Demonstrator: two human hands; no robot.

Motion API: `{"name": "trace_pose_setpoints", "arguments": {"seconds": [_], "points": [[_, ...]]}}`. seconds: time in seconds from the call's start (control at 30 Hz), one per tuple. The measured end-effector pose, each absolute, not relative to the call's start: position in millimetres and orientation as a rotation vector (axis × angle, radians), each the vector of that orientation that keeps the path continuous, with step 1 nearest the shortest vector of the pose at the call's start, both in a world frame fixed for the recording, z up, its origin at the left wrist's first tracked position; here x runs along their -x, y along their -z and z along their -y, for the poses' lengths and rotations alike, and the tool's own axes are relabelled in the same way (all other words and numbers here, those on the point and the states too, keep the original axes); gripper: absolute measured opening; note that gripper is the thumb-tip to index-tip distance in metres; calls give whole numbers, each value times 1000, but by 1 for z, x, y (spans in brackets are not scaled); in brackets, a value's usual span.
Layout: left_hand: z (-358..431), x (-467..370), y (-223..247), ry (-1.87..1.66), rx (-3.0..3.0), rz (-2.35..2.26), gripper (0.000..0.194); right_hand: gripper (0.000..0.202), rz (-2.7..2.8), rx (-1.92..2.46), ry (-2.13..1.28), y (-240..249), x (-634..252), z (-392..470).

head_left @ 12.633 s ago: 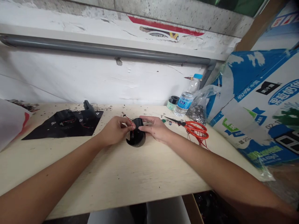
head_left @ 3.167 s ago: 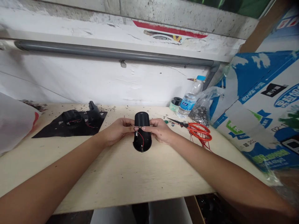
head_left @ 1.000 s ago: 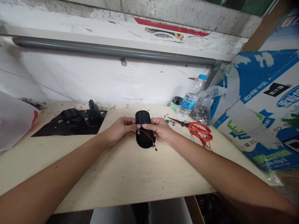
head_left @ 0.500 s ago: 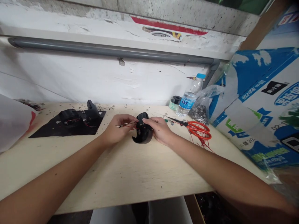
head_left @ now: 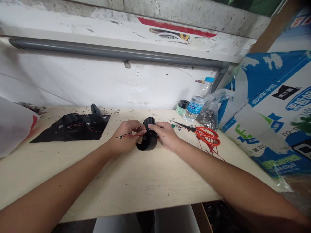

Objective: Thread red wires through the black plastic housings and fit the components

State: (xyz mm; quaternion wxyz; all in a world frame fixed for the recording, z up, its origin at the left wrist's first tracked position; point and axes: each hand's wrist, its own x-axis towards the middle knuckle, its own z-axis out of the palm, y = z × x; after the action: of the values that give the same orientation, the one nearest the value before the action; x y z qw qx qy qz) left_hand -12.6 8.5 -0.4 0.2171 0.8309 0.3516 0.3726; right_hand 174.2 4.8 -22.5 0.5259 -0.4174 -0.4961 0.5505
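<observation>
A black curved part (head_left: 151,142) is held above the middle of the table, its opening turned to the left. My right hand (head_left: 166,134) grips its right side, with the thumb on the upper edge. My left hand (head_left: 126,136) pinches thin red and black wires (head_left: 125,134) at the part's left side, and the wires' loose ends stick out to the left. The inside of the part is dark, and small details there cannot be made out.
Orange-handled scissors (head_left: 206,134) lie at the right over red wire pieces. Behind them stand a water bottle (head_left: 194,105), a tape roll (head_left: 181,108) and a bag of small parts (head_left: 207,118). A black sheet (head_left: 52,132) bearing black parts (head_left: 73,120) lies left. A printed carton (head_left: 272,106) stands right.
My left fingers have moved slightly right and down, closer to the black part. The wire ends now point further left and lower. The black part has turned slightly.
</observation>
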Motion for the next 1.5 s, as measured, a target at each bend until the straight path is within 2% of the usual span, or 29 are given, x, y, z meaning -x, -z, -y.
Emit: {"name": "trace_pose_setpoints", "arguments": {"seconds": [0.37, 0.63, 1.03, 1.2, 1.27, 1.4, 1.5], "points": [[-2, 12, -7, -1000, -2209, -978, 17, 28, 1079, 931, -1460, 19, -174, -4], [-4, 17, -11, -905, -2490, -821, 18, 41, 1358, 1046, -1183, 27, -177, -4], [-2, 16, -8, -789, -2700, -758, 23, 39, 1410, 1123, -1146, 21, -174, 0], [-1, 14, -9, -892, -2423, -832, 19, 43, 1339, 1067, -1166, 22, -174, -2], [-1, 14, -12, -991, -2179, -871, 17, 40, 1237, 982, -1291, 22, -175, -4], [-6, 14, -11, -1169, -1610, -894, 27, 32, 1077, 863, -1546, 20, -180, -6], [-12, 16, -5, -1043, -1317, -834, 30, 33, 1043, 827, -1638, 17, -184, -7]]}}
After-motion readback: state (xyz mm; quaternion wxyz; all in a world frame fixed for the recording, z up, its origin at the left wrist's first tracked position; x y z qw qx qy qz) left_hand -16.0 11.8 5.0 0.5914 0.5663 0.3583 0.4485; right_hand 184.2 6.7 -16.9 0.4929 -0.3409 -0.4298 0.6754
